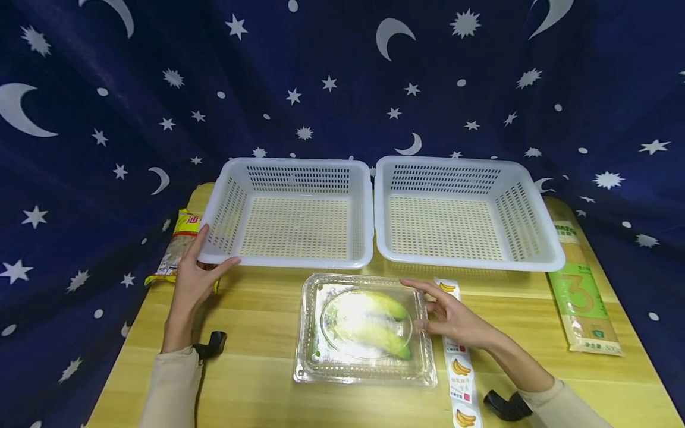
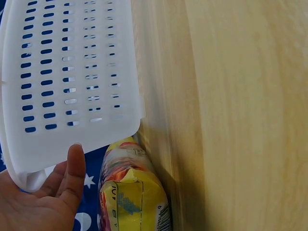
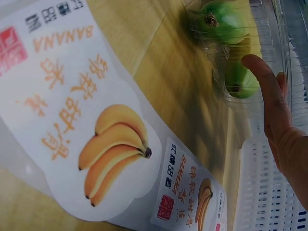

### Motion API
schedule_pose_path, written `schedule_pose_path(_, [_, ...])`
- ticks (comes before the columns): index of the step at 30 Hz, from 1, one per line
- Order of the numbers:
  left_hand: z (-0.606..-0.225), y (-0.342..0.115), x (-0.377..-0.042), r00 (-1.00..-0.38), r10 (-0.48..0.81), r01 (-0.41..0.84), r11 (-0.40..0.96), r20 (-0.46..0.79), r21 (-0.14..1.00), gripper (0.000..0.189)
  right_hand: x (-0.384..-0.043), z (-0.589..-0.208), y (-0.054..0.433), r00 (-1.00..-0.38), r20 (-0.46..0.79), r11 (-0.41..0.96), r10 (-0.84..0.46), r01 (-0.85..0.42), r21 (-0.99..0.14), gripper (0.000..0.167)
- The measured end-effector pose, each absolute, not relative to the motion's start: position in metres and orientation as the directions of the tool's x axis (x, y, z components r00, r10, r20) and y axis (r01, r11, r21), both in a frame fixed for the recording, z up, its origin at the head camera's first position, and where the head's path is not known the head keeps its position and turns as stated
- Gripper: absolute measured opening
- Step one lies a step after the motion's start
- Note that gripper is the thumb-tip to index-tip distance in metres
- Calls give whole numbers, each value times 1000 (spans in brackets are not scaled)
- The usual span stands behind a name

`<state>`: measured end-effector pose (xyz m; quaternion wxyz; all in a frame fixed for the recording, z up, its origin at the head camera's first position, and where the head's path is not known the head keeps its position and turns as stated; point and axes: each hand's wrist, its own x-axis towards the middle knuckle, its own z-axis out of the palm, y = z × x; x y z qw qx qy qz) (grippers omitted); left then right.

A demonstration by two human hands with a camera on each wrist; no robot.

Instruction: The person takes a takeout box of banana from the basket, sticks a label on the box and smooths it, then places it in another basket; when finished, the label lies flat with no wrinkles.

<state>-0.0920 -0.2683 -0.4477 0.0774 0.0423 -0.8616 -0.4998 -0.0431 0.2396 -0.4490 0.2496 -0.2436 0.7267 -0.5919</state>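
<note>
My left hand (image 1: pixel 191 282) holds the front left corner of the left white plastic basket (image 1: pixel 299 263), and in the left wrist view its thumb (image 2: pixel 75 166) lies against the slotted wall. A clear plastic clamshell box (image 1: pixel 307 356) lies lid-down on the table in front of the baskets, with green-yellow bananas (image 1: pixel 374 333) inside. My right hand (image 1: pixel 455 318) grips that box by its right edge, one finger reaching along the back edge. Glare hides part of the bananas. Beside the box, partly under the right hand, runs a strip of banana stickers (image 1: pixel 460 380).
The right white basket (image 1: pixel 471 261) stands beside the left one. A green and tan packet (image 1: pixel 583 297) lies at the table's right edge. A yellow-ended food bag (image 1: pixel 173 255) sits beside the left basket. A star-patterned dark cloth (image 1: pixel 321 113) hangs behind the wooden table (image 1: pixel 246 368).
</note>
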Motion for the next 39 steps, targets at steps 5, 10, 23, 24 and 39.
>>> schedule_pose_path(5, [-448, -268, -92, -984, -149, 6, 495, 92, 869, 98, -46, -449, 238, -752, -70, 165, -655, -52, -985, 74])
schedule_pose_path(10, [-447, -268, -92, -985, -146, 9, 492, 92, 870, 98, -47, -450, 236, -752, -69, 163, -655, -51, -985, 73])
schedule_pose_path(23, [-449, -269, -93, -984, -151, 9, 490, 95, 872, 96, -48, -448, 233, -760, -60, 193, -647, -87, -977, 70])
schedule_pose_path(24, [-449, -268, -92, -984, -151, 8, 493, 95, 870, 96, -48, -448, 234, -761, -63, 195, -646, -85, -977, 70])
schedule_pose_path(39, [-451, -269, -92, -984, -154, 9, 481, 95, 877, 96, -47, -452, 234, -758, -43, 171, -651, -91, -981, 71])
